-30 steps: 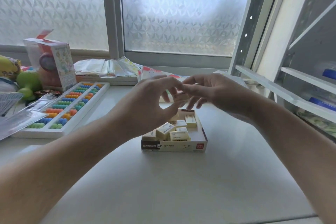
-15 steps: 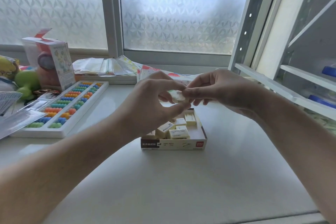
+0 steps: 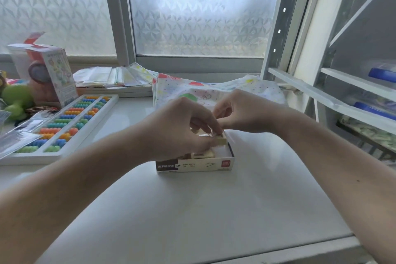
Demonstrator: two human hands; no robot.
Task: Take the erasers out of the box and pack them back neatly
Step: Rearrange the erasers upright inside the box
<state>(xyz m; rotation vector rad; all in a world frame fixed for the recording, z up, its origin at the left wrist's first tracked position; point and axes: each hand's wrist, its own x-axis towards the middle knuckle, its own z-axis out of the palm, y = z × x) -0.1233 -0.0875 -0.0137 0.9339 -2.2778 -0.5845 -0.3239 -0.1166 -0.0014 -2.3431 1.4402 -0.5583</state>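
Observation:
A small open cardboard box with a brown and cream front stands mid-table. Cream erasers lie loose inside it; one shows near the front wall. My left hand hovers over the box's left half and pinches a cream eraser at its fingertips, just above the box's right side. My right hand is close behind it, fingers curled, its fingertips meeting the left hand's at the eraser. Most of the box's inside is hidden by my left hand.
A white abacus tray with coloured beads lies to the left. A toy box and a green toy stand behind it. Patterned paper sheets lie behind the box. A metal shelf rises at the right.
Both hands have come down from above the box to just over it, still together on the eraser. The view has tilted slightly.

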